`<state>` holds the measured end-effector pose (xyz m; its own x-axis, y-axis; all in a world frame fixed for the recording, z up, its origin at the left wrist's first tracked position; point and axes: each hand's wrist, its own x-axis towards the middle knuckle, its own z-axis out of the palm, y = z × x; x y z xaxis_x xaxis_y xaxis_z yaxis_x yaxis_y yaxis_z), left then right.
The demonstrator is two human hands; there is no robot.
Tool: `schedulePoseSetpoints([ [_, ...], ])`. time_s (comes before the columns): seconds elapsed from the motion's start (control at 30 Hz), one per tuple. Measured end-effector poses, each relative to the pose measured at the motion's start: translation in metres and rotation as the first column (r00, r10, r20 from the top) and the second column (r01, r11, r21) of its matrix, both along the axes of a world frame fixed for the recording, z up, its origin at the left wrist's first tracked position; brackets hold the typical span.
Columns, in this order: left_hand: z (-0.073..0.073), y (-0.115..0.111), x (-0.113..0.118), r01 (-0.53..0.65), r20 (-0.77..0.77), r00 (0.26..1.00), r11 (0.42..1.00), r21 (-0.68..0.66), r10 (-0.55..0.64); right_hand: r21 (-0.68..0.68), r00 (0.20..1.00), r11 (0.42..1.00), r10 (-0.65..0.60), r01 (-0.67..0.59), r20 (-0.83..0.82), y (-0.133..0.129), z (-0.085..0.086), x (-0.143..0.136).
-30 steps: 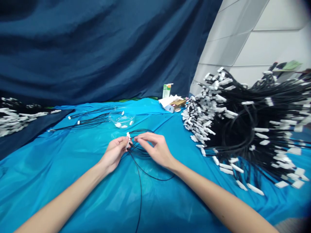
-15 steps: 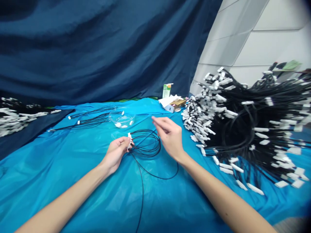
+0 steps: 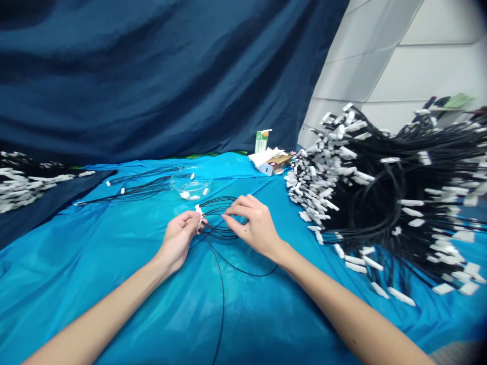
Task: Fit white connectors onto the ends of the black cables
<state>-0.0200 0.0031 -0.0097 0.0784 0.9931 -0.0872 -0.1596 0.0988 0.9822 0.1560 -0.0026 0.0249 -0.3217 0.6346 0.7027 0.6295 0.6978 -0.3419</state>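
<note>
A loosely coiled black cable [image 3: 218, 234] is held above the blue sheet [image 3: 152, 309]. My left hand [image 3: 179, 238] closes on its left side, pinching the loops together by a white connector [image 3: 198, 209] between thumb and fingers. Over the right part of the coil is my right hand [image 3: 253, 227], its thumb and fingertips drawn together at the strands; the pinch point is small, but it appears to take in a loop. From the coil one loose strand runs down toward the front edge, and another bows out under my right wrist.
Behind the coil stands a clear plastic bowl [image 3: 190, 187] with white pieces inside. Several black cables [image 3: 148, 188] lie left of it. A big heap of cables with white connectors [image 3: 350, 192] fills the right. A small box [image 3: 271, 166] and a carton [image 3: 261, 141] stand at the back.
My right hand has moved left and down from beside the coil onto its strands, with thumb and fingers now at the cable. The left hand keeps its hold, shifted slightly left.
</note>
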Motion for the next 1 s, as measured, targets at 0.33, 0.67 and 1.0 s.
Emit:
schedulePoseSetpoints([
  [0.33,-0.004,0.001,-0.001,-0.005,-0.064,0.998,0.998,0.064,0.009,-0.107,0.998,0.994,0.022,-0.028,-0.056,-0.003,0.001,-0.002],
  [0.67,-0.006,0.002,-0.002,-0.004,-0.179,0.983,0.987,0.162,0.034,-0.332,0.984,0.942,-0.008,-0.053,-0.180,-0.004,0.010,-0.003],
  [1.0,-0.004,0.002,0.000,-0.001,-0.239,0.969,0.974,0.225,0.056,-0.470,0.968,0.879,-0.044,-0.080,-0.247,-0.003,0.007,-0.003],
])
